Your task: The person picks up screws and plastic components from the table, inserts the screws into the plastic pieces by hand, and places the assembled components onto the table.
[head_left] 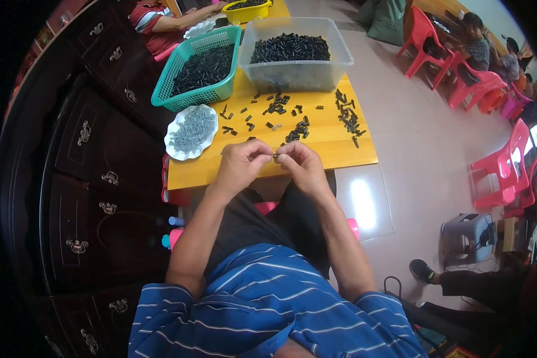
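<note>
Both my hands meet over the near edge of the yellow wooden table (191,176). Between thumb and finger of my left hand (238,164) and of my right hand (305,170) is pinched a small dark cylindrical piece (275,156); its fine detail is too small to tell. Just beyond the fingers lies a heap of short black cylindrical pieces (298,129), with more scattered across the tabletop. To the left, a white scalloped plate (172,127) is piled with small clear-grey parts (192,130). Along the right edge lie thin black pieces (349,116) in a loose group.
A green perforated basket (212,94) and a translucent plastic bin (298,79), both holding black pieces, stand at the table's far side. Dark wooden cabinets (95,179) rise at the left. People sit beyond, near red plastic chairs (426,45). A grey stool (468,235) stands at the right.
</note>
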A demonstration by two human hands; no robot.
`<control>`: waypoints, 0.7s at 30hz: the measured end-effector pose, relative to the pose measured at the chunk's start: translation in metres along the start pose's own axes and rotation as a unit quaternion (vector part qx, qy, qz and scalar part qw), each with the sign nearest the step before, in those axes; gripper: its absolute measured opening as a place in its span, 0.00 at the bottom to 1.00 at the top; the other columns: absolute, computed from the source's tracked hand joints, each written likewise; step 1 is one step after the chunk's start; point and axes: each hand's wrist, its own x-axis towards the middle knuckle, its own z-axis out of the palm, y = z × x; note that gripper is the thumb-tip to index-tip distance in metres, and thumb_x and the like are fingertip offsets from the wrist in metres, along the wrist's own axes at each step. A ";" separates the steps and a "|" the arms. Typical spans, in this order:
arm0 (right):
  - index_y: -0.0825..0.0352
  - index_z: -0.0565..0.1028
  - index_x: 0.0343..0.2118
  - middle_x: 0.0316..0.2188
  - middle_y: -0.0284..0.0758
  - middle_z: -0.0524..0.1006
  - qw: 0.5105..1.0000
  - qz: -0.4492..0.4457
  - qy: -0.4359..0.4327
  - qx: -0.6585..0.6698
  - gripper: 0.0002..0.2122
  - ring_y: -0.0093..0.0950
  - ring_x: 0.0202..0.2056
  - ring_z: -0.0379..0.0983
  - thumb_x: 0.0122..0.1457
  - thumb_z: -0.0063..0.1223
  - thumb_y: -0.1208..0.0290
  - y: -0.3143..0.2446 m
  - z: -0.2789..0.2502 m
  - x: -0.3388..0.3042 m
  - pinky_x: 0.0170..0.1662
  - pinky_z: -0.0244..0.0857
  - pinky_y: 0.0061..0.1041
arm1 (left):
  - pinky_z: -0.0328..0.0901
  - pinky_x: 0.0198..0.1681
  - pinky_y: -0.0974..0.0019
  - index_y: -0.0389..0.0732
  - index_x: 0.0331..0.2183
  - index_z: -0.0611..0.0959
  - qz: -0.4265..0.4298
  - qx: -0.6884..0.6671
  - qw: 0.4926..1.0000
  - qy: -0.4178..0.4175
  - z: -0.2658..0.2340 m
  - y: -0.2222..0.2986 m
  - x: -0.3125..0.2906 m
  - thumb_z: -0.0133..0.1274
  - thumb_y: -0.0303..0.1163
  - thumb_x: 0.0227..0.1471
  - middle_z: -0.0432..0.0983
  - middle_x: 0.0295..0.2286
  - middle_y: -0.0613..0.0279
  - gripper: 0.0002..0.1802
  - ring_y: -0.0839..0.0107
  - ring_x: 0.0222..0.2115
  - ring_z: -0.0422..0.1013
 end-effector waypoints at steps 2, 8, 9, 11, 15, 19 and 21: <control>0.68 0.75 0.38 0.31 0.28 0.77 1.000 -0.007 -0.013 -0.024 0.03 0.15 0.34 0.73 0.62 0.53 0.77 0.003 0.000 0.000 0.38 0.67 0.17 | 0.70 0.30 0.71 0.34 0.30 0.84 -0.007 -0.003 1.000 -0.015 -0.005 0.003 0.002 0.59 0.21 0.48 0.82 0.24 0.59 0.03 0.75 0.25 0.77; 0.69 0.75 0.38 0.31 0.28 0.78 1.000 -0.019 -0.008 0.014 0.04 0.16 0.34 0.72 0.62 0.54 0.77 -0.004 0.006 -0.001 0.39 0.67 0.17 | 0.71 0.32 0.70 0.34 0.31 0.84 0.012 -0.012 1.000 -0.016 -0.007 0.008 0.005 0.59 0.23 0.48 0.82 0.24 0.57 0.05 0.74 0.25 0.77; 0.70 0.75 0.38 0.30 0.28 0.78 0.998 -0.014 0.000 0.069 0.04 0.16 0.32 0.72 0.62 0.54 0.77 -0.005 0.007 0.000 0.38 0.67 0.17 | 0.71 0.32 0.70 0.35 0.33 0.84 0.020 -0.028 0.999 -0.015 -0.007 0.008 0.007 0.59 0.23 0.48 0.82 0.25 0.56 0.06 0.74 0.26 0.77; 0.69 0.75 0.38 0.31 0.29 0.78 0.997 0.009 -0.016 0.077 0.04 0.16 0.33 0.73 0.62 0.53 0.76 -0.006 0.005 -0.001 0.39 0.67 0.17 | 0.71 0.34 0.71 0.35 0.36 0.83 0.022 -0.018 0.999 -0.023 -0.008 0.010 0.009 0.59 0.22 0.48 0.81 0.26 0.59 0.09 0.75 0.27 0.77; 0.69 0.74 0.39 0.32 0.31 0.78 0.992 0.051 -0.060 0.103 0.06 0.17 0.32 0.72 0.63 0.53 0.74 -0.003 -0.002 0.000 0.37 0.66 0.17 | 0.71 0.35 0.70 0.34 0.43 0.81 0.079 0.058 0.994 -0.037 -0.009 0.010 0.010 0.59 0.20 0.48 0.81 0.30 0.58 0.16 0.72 0.30 0.78; 0.68 0.74 0.39 0.33 0.31 0.79 0.986 0.091 -0.034 0.139 0.06 0.16 0.32 0.72 0.63 0.53 0.71 -0.009 0.001 -0.001 0.36 0.65 0.17 | 0.71 0.39 0.63 0.35 0.45 0.79 0.073 0.048 0.996 -0.024 -0.004 0.013 0.005 0.60 0.26 0.46 0.80 0.34 0.51 0.21 0.60 0.34 0.78; 0.67 0.75 0.38 0.33 0.31 0.79 0.971 0.122 -0.024 0.204 0.07 0.16 0.31 0.72 0.63 0.54 0.69 -0.004 -0.003 0.000 0.37 0.67 0.18 | 0.70 0.43 0.60 0.36 0.48 0.77 0.103 0.150 0.983 0.005 0.000 0.020 0.001 0.62 0.31 0.45 0.78 0.40 0.51 0.26 0.57 0.39 0.76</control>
